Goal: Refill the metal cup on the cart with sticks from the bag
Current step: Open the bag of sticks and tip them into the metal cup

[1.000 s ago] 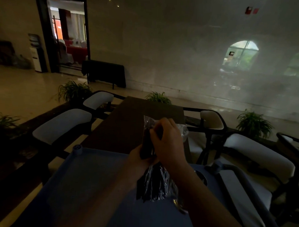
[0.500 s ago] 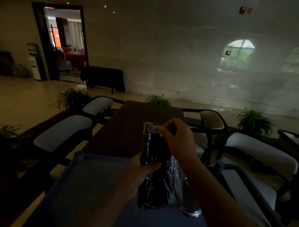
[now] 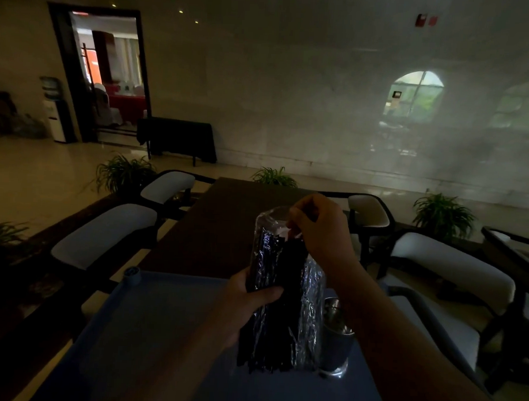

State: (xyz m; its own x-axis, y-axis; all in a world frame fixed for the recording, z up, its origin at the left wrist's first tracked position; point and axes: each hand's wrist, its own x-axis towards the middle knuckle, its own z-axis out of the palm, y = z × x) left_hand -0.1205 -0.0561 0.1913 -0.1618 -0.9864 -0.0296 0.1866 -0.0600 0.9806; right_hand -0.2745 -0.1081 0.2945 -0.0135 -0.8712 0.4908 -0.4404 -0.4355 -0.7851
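A clear crinkled plastic bag (image 3: 308, 317) full of black sticks (image 3: 269, 331) stands upright over the blue cart top (image 3: 148, 340). My left hand (image 3: 249, 302) grips the bag around its middle. My right hand (image 3: 319, 227) is at the bag's open top, fingers curled and pinching the upper ends of some sticks. The metal cup (image 3: 336, 337) stands on the cart just right of the bag, partly hidden behind it and under my right forearm.
A dark wooden table (image 3: 222, 228) lies beyond the cart, with white-cushioned chairs (image 3: 104, 232) on the left and right (image 3: 448, 263). The cart's handle bar (image 3: 428, 316) runs along the right side. Potted plants and a lit doorway (image 3: 108, 72) are farther back.
The bag has been lowered a little toward the cart and stands more upright. My right hand has shifted from covering the bag's top to pinching at its right upper edge. The cup has come into view.
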